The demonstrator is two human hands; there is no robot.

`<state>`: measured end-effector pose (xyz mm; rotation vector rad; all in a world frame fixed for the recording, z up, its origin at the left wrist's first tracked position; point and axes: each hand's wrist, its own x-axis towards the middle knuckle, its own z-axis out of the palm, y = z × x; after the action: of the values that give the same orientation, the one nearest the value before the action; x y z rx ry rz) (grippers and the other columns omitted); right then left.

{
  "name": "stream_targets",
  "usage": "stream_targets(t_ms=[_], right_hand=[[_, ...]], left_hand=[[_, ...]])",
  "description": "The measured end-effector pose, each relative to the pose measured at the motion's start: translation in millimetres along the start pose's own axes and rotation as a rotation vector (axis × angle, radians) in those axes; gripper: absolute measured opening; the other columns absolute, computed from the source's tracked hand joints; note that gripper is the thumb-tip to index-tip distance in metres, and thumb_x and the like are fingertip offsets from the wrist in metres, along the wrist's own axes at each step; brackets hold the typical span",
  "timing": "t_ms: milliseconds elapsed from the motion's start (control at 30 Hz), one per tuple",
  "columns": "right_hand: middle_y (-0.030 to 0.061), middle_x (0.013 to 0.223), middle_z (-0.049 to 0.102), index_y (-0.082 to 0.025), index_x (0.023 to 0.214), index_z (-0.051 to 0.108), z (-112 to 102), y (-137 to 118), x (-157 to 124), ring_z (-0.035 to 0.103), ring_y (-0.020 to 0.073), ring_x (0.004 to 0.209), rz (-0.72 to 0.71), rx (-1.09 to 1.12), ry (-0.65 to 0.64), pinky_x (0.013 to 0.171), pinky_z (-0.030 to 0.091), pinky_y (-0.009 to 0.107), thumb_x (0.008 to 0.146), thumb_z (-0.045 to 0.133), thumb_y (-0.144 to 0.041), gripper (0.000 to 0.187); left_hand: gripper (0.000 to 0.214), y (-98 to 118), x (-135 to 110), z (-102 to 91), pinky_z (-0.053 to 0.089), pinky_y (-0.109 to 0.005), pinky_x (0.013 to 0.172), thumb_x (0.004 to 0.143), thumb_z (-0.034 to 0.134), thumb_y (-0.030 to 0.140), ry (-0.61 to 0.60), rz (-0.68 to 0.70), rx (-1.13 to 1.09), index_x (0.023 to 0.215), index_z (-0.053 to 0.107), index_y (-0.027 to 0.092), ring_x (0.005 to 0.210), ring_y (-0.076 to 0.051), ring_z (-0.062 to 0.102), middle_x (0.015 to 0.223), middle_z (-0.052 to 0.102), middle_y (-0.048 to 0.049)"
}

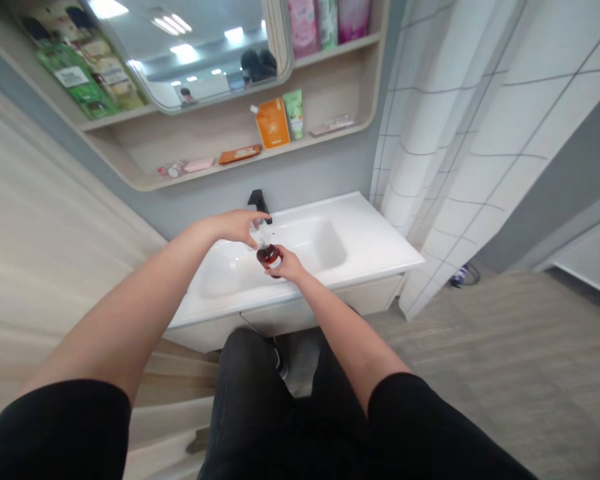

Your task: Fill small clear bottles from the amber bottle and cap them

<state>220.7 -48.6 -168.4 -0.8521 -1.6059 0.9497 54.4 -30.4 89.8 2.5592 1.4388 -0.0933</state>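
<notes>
Left arm is stretched out long, running up and inward with only a slight bend, bare below the sleeve. Left hand is the higher and farther of the two, knuckles up, thumb and fingers parted in a sort of C, longest visible finger pointing right. Right arm slants up and to the left, also bare from about the elbow. Right hand sits lower, just beside the left, fingers curled in a firm hold. Both wrists look pretty straight, hands close together.
</notes>
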Motion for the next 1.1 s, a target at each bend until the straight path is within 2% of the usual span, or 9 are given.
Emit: stream_targets(t_ms=[133, 500, 700, 800, 867, 967, 1100], right_hand=[[0.0058, 0.121, 0.079, -0.022, 0.137, 0.068, -1, -2, -1, 0.075, 0.0289, 0.108, -0.001, 0.002, -0.001, 0.103, 0.058, 0.042, 0.058, 0.099, -0.030, 0.085], [0.0065, 0.123, 0.079, -0.021, 0.137, 0.068, -2, -6, -1, 0.075, 0.0287, 0.110, 0.012, -0.013, -0.006, 0.104, 0.058, 0.041, 0.056, 0.099, -0.032, 0.087], [0.0061, 0.120, 0.079, -0.020, 0.135, 0.069, -4, -14, -3, 0.073, 0.0270, 0.108, 0.039, -0.021, -0.011, 0.103, 0.057, 0.039, 0.057, 0.099, -0.033, 0.085], [0.0055, 0.118, 0.079, -0.020, 0.134, 0.069, -6, -16, -3, 0.072, 0.0260, 0.105, 0.067, -0.044, -0.020, 0.102, 0.057, 0.039, 0.056, 0.099, -0.035, 0.084], [0.0053, 0.119, 0.079, -0.020, 0.134, 0.069, -6, -15, -2, 0.072, 0.0262, 0.106, 0.067, -0.060, -0.029, 0.103, 0.056, 0.039, 0.057, 0.099, -0.036, 0.084], [0.0057, 0.123, 0.078, -0.021, 0.135, 0.068, -6, -11, -1, 0.071, 0.0271, 0.110, 0.056, -0.060, -0.042, 0.106, 0.055, 0.041, 0.058, 0.098, -0.036, 0.084], [0.0055, 0.125, 0.078, -0.021, 0.134, 0.068, -6, -7, -2, 0.071, 0.0282, 0.113, 0.058, -0.047, -0.046, 0.109, 0.053, 0.042, 0.057, 0.099, -0.037, 0.085]], left_hand=[[0.105, 0, 0, 1.0, 0.051, -0.032, 0.099, 0.056, 0.096, 0.050, 0.009, 0.002, -0.017, 0.154, 0.063, 0.031, 0.108, -0.030, 0.073, 0.119, 0.077, -0.0041], [0.113, -5, -3, 4.1, 0.052, -0.033, 0.098, 0.054, 0.094, 0.053, 0.006, 0.001, -0.008, 0.159, 0.058, 0.032, 0.108, -0.029, 0.073, 0.124, 0.076, -0.0051], [0.105, -19, -20, 19.8, 0.053, -0.037, 0.099, 0.055, 0.096, 0.052, 0.129, -0.015, -0.164, 0.152, 0.063, 0.031, 0.106, -0.029, 0.072, 0.121, 0.076, -0.0047], [0.101, -34, -33, 41.8, 0.054, -0.040, 0.100, 0.055, 0.097, 0.052, 0.226, -0.047, -0.343, 0.147, 0.064, 0.028, 0.107, -0.029, 0.071, 0.122, 0.075, -0.0063], [0.098, -44, -41, 63.9, 0.054, -0.043, 0.101, 0.054, 0.098, 0.051, 0.323, -0.057, -0.517, 0.143, 0.064, 0.025, 0.110, -0.029, 0.070, 0.122, 0.075, -0.0081], [0.090, -53, -51, 106.7, 0.055, -0.045, 0.101, 0.053, 0.100, 0.044, 0.464, -0.069, -0.852, 0.132, 0.062, 0.025, 0.114, -0.029, 0.069, 0.118, 0.074, -0.0091], [0.077, -57, -59, 172.0, 0.055, -0.042, 0.098, 0.054, 0.099, 0.038, 0.653, -0.079, -1.260, 0.116, 0.053, 0.028, 0.115, -0.026, 0.069, 0.117, 0.070, -0.0046]])
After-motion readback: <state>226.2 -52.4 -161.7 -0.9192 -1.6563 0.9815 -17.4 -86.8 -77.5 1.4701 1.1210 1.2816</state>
